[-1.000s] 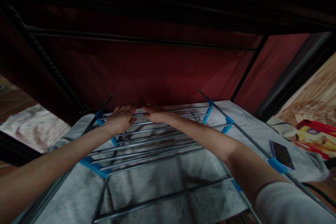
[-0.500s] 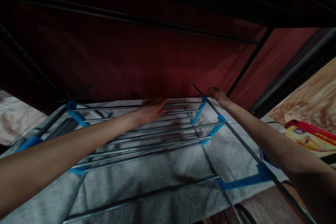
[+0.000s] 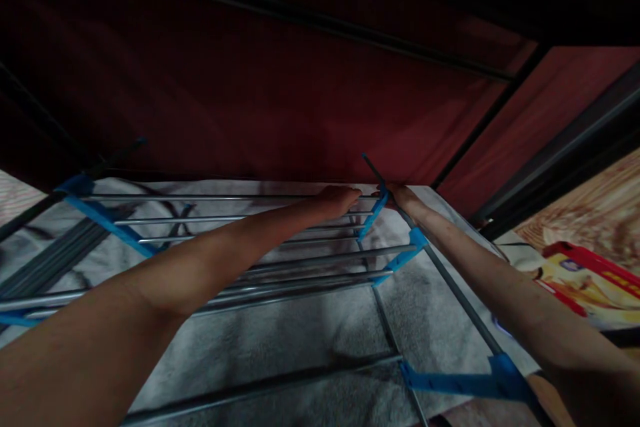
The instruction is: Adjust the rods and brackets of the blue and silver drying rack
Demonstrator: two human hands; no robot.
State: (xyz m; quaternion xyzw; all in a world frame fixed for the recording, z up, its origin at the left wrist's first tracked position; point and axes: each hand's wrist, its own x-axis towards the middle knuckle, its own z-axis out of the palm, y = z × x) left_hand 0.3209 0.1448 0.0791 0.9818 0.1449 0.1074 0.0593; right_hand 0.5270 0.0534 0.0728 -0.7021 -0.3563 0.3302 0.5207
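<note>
A metal rack frame with blue plastic brackets stands on a pale cloth (image 3: 290,333). My left hand (image 3: 343,200) reaches across and closes around the farthest metal rod (image 3: 225,197), close to its right end. At that end, my right hand (image 3: 404,199) closes about the far right blue bracket (image 3: 374,213), where it meets the side pole (image 3: 463,300). The right fingertips are partly hidden behind bracket and pole. Other rods run between the blue brackets, partly covered by my left forearm.
A dark red panel (image 3: 260,100) with dark bars rises just behind the rack. A bundle of grey tubes (image 3: 55,260) lies on the cloth at left. The red and yellow box (image 3: 590,283) rests at right, by a wood-patterned surface (image 3: 590,187).
My left hand has moved right along the far rod to its end. My right hand has come down and left onto the far right bracket. The view has shifted slightly.
</note>
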